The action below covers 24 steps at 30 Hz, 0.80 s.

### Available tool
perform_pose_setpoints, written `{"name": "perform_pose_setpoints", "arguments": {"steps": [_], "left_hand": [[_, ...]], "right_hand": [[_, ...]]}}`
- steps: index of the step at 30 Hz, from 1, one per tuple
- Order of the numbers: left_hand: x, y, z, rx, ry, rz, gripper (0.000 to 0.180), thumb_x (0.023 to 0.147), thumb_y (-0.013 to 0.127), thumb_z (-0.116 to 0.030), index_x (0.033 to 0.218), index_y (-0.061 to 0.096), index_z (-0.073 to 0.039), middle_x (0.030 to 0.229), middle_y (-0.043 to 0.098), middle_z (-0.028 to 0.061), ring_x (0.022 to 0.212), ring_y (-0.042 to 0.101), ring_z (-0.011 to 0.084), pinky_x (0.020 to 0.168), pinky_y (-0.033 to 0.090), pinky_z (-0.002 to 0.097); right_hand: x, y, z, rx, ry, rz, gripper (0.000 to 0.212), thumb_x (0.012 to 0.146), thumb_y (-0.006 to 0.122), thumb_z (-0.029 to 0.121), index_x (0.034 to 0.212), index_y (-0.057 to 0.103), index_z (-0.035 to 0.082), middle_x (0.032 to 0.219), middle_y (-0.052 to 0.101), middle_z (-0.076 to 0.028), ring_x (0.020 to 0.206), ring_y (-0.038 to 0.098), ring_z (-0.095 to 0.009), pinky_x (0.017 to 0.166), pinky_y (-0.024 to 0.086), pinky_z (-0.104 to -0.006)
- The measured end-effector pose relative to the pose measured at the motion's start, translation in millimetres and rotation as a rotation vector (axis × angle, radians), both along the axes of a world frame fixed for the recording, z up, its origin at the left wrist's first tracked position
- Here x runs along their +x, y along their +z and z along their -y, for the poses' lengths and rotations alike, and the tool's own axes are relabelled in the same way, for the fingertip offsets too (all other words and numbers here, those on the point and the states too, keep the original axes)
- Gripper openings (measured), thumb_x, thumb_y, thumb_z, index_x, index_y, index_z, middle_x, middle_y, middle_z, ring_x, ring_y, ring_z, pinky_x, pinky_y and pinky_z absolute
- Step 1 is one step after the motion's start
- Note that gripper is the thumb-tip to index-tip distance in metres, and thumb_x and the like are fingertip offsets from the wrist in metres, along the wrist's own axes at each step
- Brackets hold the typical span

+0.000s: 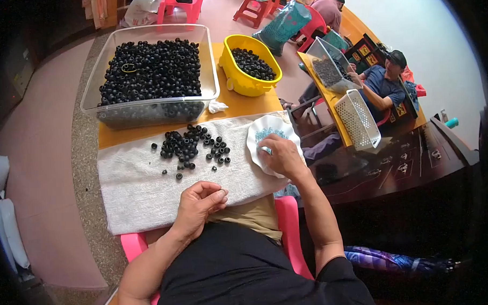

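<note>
My right hand (281, 154) reaches into a white scalloped dish (252, 132) at the towel's right side. Its fingers are drawn together over small clear-blue pieces (266, 133); whatever is between the fingertips is hidden. Close to my body, my left hand (200, 205) is curled, thumb and forefinger pinched together. Anything in that pinch is too small to make out. Beyond it, a loose pile of small black round pieces (182, 145), several showing a hole, lies on the white towel (132, 183). A few of them sit apart from the pile.
Behind the towel stand a large clear bin (151, 109) full of black pieces and a yellow tub (250, 88) holding more. A crumpled white tissue (217, 106) lies by the bin. At right, a person (384, 83) sits by another table with a clear bin and a white basket (357, 119).
</note>
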<state>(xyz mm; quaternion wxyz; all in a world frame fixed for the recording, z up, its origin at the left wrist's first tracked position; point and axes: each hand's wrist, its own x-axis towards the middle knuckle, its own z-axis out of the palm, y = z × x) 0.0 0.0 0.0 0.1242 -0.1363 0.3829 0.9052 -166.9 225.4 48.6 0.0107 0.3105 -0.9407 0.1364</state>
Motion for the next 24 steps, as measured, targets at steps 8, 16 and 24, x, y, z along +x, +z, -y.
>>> {"name": "perform_pose_setpoints", "arguments": {"steps": [8,16,24], "left_hand": [[-1.3,-1.6,0.0,-0.004,0.01,-0.018,0.012,0.09,0.066,-0.007,0.1,0.06,-0.005,0.095,0.069,0.0085,0.083,0.066,0.013,0.075,0.056,0.0264],[-0.4,-2.2,-1.2,0.002,0.009,-0.016,0.012,0.089,0.067,-0.007,0.099,0.061,-0.005,0.096,0.069,0.0087,0.084,0.066,0.0132,0.075,0.056,0.0271],[0.3,-2.9,-1.6,0.007,0.012,-0.011,0.012,0.089,0.067,-0.007,0.099,0.06,-0.005,0.096,0.069,0.0088,0.084,0.066,0.0135,0.076,0.057,0.0274]], "right_hand": [[-4.0,2.5,2.8,0.073,0.016,-0.004,0.015,0.083,0.065,0.015,0.093,0.073,0.006,0.1,0.068,-0.013,0.09,0.065,-0.033,0.082,0.051,-0.0404],[-2.3,0.9,-0.2,0.143,0.02,-0.028,0.015,0.083,0.064,0.016,0.09,0.072,0.006,0.091,0.068,-0.013,0.085,0.066,-0.033,0.079,0.052,-0.0412],[-1.5,3.4,0.3,0.092,-0.003,0.005,0.015,0.082,0.065,0.016,0.087,0.072,0.004,0.089,0.068,-0.015,0.083,0.066,-0.034,0.078,0.052,-0.0407]]}}
